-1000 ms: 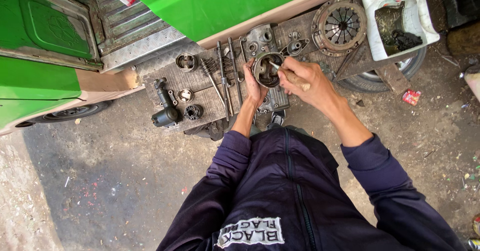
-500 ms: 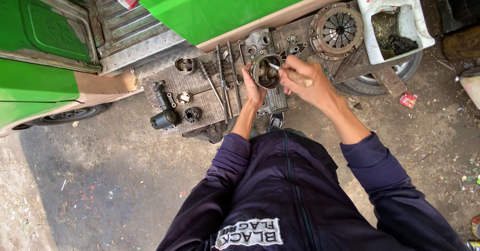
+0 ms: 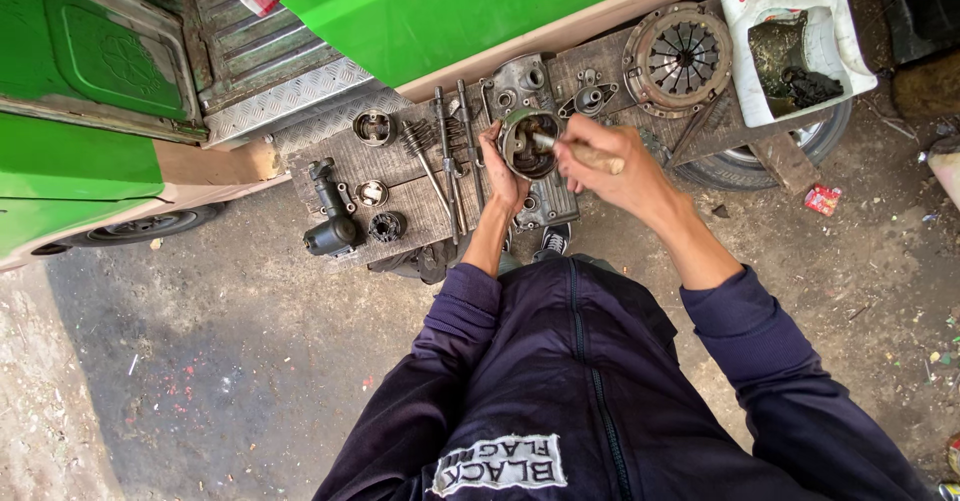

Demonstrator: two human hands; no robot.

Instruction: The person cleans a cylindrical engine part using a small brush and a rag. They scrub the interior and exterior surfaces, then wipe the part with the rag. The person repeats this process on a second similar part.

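Over the board, left fingers [image 3: 497, 161] grip a round housing [image 3: 528, 144]; right fingers [image 3: 590, 151] clasp a wooden-handled tool [image 3: 575, 150].

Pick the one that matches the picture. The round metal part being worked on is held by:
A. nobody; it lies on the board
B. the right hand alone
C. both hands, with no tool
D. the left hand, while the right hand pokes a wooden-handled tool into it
D: the left hand cups the round metal part from its side, and the right hand holds a wooden-handled tool whose tip reaches into it.
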